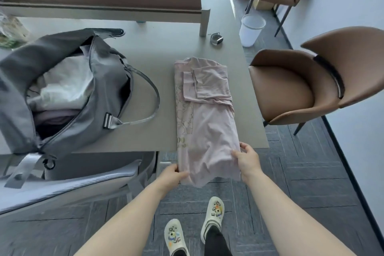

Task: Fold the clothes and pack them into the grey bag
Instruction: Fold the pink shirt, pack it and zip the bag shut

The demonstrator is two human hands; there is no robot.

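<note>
A pink shirt point(204, 114) lies lengthways on the grey table point(158, 52), folded into a long strip with its sleeves tucked across the top end, and its near end hangs over the table's front edge. The left hand point(172, 174) pinches the hanging hem at the strip's 7 o'clock corner, thumb on top and fingers curled under the cloth. The right hand point(248, 161) grips the 5 o'clock corner, thumb and fingers closed on the fabric's edge. At 9 o'clock from the shirt, well apart from it, the grey bag point(62, 89) sits on the table with its zip wide open; folded white and pale clothes point(64, 87) are stacked inside, and one carry strap point(149, 93) loops out toward the shirt. At 12 o'clock from the shirt, near a table leg, rests what looks like a watch point(216, 39), though it is too small to be sure. A brown chair point(307, 81) stands at 3 o'clock, just beside the table, with a white bin point(250, 30) on the floor beyond it. Below, two white clogs point(214, 215) stand on the grey carpet.
</note>
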